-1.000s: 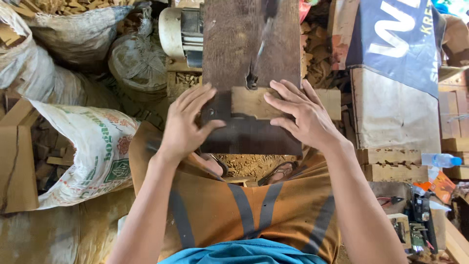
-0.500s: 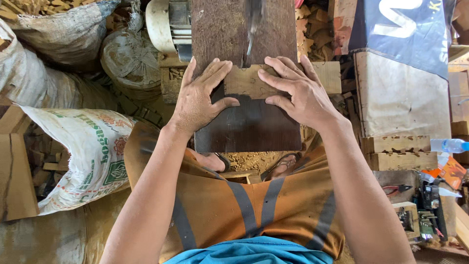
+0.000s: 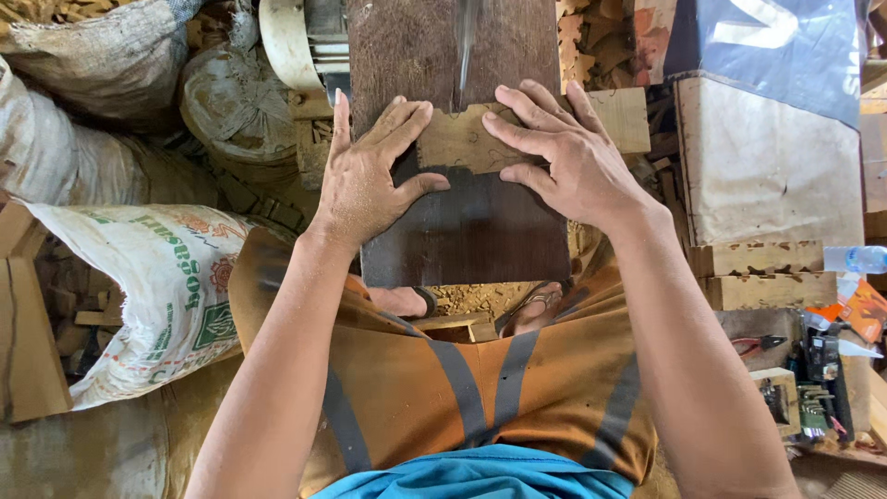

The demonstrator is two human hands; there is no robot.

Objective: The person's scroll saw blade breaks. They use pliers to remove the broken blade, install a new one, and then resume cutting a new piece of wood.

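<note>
Both hands (image 3: pixel 370 180) (image 3: pixel 564 162) press a wooden piece (image 3: pixel 462 139) flat on a dark saw table (image 3: pixel 471 231).

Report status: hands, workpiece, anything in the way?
Left hand and right hand flat on pale wood strip, pressing it onto dark saw table. Thin saw blade upright at strip's far edge, between the fingertips. Nothing else on table.

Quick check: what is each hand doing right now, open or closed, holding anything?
Left hand: open, flat on the pale wood strip and dark saw table.
Right hand: open, fingers pressing the strip.
</note>
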